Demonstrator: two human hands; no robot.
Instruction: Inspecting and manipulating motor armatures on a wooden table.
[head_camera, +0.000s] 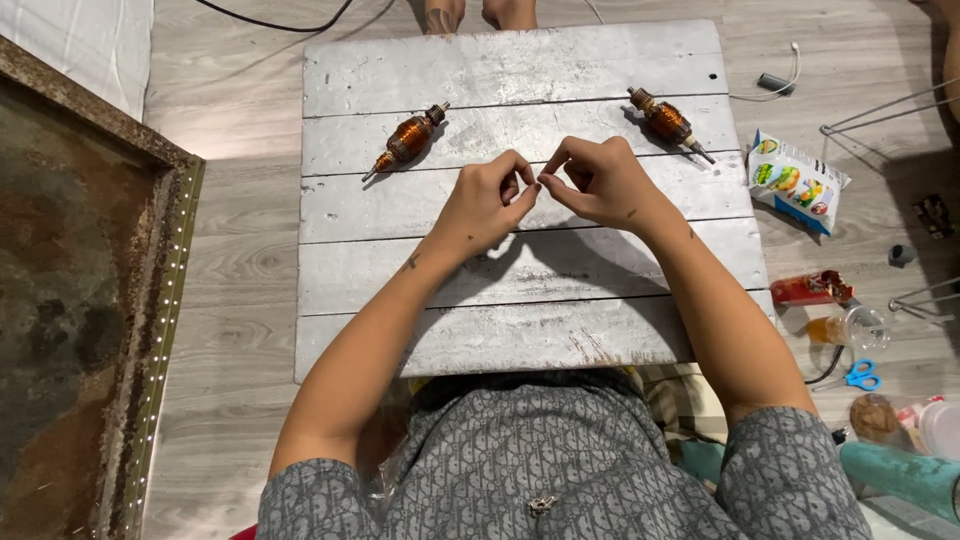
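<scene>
Over the whitewashed plank counter (520, 330), the left hand (487, 205) and right hand (600, 182) meet fingertip to fingertip, pinched narrow on something too small to tell. Two copper-wound motor armatures (408, 139) (668, 122) lie apart beyond them. Steady wrists would help.

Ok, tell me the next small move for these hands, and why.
Probably reach the left hand forward to the left copper-wound armature. Both hands meet fingertip to fingertip over the middle of the grey board, with nothing clearly visible between them, while both armatures, including the right one, lie untouched beyond the fingers.
</scene>
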